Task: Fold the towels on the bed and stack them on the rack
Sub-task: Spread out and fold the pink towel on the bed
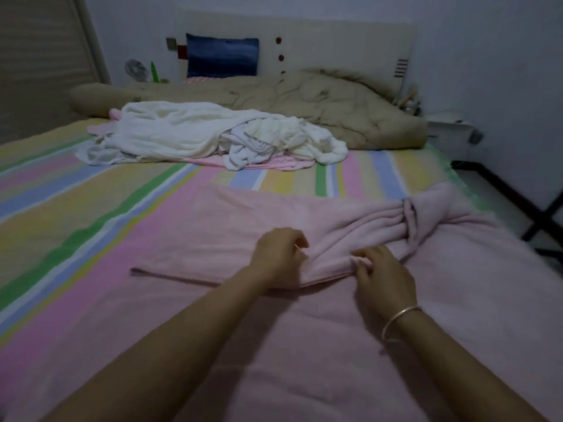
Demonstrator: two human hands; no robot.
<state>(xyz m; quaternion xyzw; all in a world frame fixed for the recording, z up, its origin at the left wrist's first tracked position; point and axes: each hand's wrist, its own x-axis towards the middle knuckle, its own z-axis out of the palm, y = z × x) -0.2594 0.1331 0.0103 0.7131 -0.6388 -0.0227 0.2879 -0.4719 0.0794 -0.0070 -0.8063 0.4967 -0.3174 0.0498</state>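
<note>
Pink towel (pixel 304 354) lies spread over the near bed, bunched toward the right. At its middle the left hand (pixel 280 254) and the braceleted right hand (pixel 384 278) each pinch a raised fold with curled fingers. Farther off, white towels (pixel 182 132) lie heaped on the striped sheet (pixel 91 208) before a beige quilt (pixel 335 99).

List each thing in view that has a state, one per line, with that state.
pink towel: laid on the bed, bunched at its right, fold unfinished.
left hand: grips the pink towel's folded edge.
right hand: pinches the same edge.
white towels: unfolded, heaped.
beige quilt: crumpled by the headboard.
blue pillow: upright against the headboard.
</note>
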